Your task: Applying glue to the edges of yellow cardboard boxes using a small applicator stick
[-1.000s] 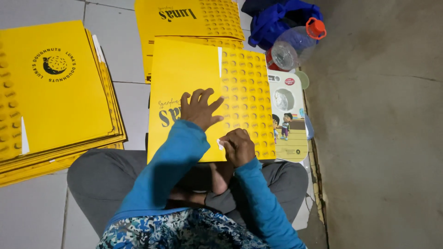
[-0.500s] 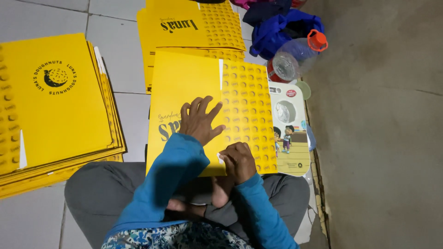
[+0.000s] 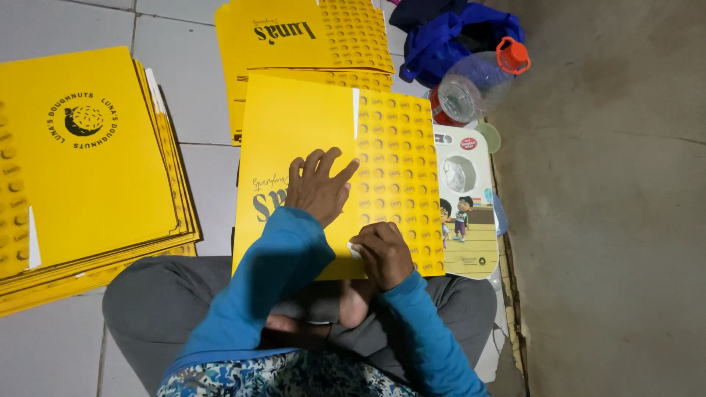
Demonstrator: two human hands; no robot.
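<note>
Right-hand fingers (image 3: 368, 237) curled tight, pinching a small white strip end (image 3: 354, 251) at the near edge of the yellow card sheet (image 3: 301, 132). Left hand (image 3: 318, 185) spread flat, fingers wide open, gripping nothing, pressing that sheet down across the lap. Looks like peeling a tape liner along the seam between plain and patterned halves. Next move calls for a steady pull along the seam under firm left pressure. Further out: yellow stack (image 3: 88, 176) on the floor at left, another stack (image 3: 309, 37) ahead, clear jug (image 3: 478, 81) with blue bag (image 3: 448, 33) at right
</note>
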